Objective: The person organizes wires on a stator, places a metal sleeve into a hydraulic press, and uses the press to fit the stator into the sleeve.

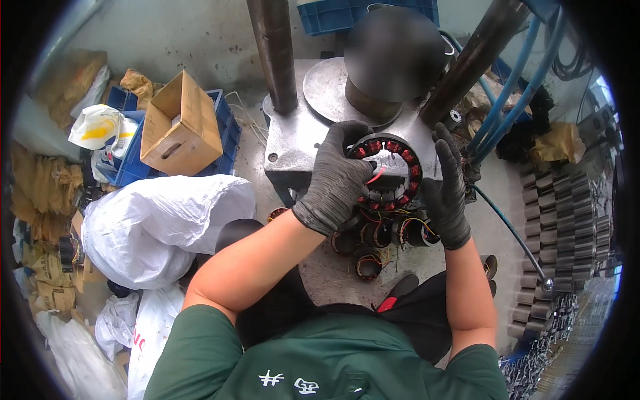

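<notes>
My left hand (335,179), in a dark grey glove, grips the left side of a motor stator (415,172), a black ring with red copper windings round its inside. A red wire (378,175) sticks out by the thumb. The stator is held up over the front edge of a metal press table (288,143). My right hand (448,193), gloved alike, stands upright at the stator's right side with its fingers stretched out. Whether its palm touches the ring I cannot tell. Below, several more stators (368,265) with coloured wires lie on the floor.
Two steel columns (272,57) rise from the press table beside a round plate (323,92). Leftward are a cardboard box (187,130), a blue crate (230,127) and a white sack (143,223). Rightward stand a ball-ended lever (547,284), blue hoses (513,87) and stacked metal cylinders (548,233).
</notes>
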`<state>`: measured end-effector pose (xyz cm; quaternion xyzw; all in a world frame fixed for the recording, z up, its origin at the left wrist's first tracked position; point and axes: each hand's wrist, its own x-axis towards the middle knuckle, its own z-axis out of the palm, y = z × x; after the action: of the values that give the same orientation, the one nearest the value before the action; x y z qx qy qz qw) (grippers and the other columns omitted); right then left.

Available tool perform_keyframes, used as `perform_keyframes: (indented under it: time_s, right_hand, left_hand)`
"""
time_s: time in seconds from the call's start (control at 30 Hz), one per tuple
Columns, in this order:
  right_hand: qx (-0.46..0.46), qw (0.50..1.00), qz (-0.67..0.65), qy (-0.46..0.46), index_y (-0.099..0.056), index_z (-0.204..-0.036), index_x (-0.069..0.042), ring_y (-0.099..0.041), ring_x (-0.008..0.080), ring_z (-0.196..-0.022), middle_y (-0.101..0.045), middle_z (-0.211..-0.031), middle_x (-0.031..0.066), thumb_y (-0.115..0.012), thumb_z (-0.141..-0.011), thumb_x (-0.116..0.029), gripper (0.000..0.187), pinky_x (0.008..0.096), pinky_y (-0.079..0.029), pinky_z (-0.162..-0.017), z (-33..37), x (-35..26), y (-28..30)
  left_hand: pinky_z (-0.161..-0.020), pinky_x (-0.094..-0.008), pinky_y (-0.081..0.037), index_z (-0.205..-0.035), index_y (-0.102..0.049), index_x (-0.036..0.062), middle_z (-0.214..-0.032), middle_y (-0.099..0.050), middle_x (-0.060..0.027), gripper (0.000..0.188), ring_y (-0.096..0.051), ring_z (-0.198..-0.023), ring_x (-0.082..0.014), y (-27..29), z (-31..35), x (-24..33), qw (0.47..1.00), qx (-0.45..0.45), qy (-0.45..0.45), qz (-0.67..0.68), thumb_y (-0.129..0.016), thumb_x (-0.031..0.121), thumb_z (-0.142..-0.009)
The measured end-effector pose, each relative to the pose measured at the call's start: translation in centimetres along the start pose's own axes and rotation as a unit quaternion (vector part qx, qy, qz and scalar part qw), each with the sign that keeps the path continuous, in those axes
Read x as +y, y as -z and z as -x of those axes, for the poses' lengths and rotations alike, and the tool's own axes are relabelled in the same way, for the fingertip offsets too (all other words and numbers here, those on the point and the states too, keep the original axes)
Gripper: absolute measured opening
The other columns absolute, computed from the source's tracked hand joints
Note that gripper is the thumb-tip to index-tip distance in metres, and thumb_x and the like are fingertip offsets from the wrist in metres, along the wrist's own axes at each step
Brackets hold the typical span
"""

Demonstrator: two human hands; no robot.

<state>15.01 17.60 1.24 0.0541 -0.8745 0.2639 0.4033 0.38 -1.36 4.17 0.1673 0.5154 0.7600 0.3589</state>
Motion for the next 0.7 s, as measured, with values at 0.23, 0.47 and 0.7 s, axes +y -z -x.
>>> perform_keyframes:
  time_s: [0.23,0.47,0.7]
  right_hand:
    - [-0.121,0.992,-0.009,0.018,-0.036,-0.161,-0.025,-0.039,0.0438,-0.147,-0.033,-0.162,0.0248,-0.095,-0.06,-0.038,0.117,0.0505,-0.045,-0.113,-1.5,-5.4,1.2]
    - [-0.198,0.974,0.078,-0.084,-0.044,-0.152,-0.014,-0.053,0.0401,-0.13,-0.046,-0.15,0.0239,-0.093,-0.061,-0.032,0.104,0.048,-0.047,-0.111,-0.1,-5.6,0.0]
    - [0.006,0.737,-0.551,-0.392,-0.047,-0.149,-0.004,-0.061,0.0269,-0.126,-0.062,-0.136,0.0152,-0.06,-0.094,-0.054,0.075,0.0416,-0.049,-0.111,1.9,-5.2,0.4]
  left_hand:
    - [-0.09,-0.0363,-0.064,-0.133,-0.051,0.0006,-0.121,-0.063,-0.0162,0.061,-0.068,-0.105,-0.0243,-0.7,0.4,-0.4,0.997,-0.023,0.02,-0.064,-0.064,-0.01,-0.075]
    - [-0.095,-0.0394,-0.057,-0.14,-0.049,0.0002,-0.123,-0.061,-0.0176,0.062,-0.064,-0.11,-0.0243,-1.4,0.7,-1.0,0.988,-0.091,0.125,-0.017,-0.073,0.014,-0.084]
    - [-0.095,-0.0302,-0.05,-0.13,-0.063,0.0025,-0.109,-0.068,-0.0049,0.048,-0.06,-0.102,-0.0127,0.1,-0.9,-0.3,0.955,-0.163,-0.039,-0.245,-0.056,0.043,-0.106]
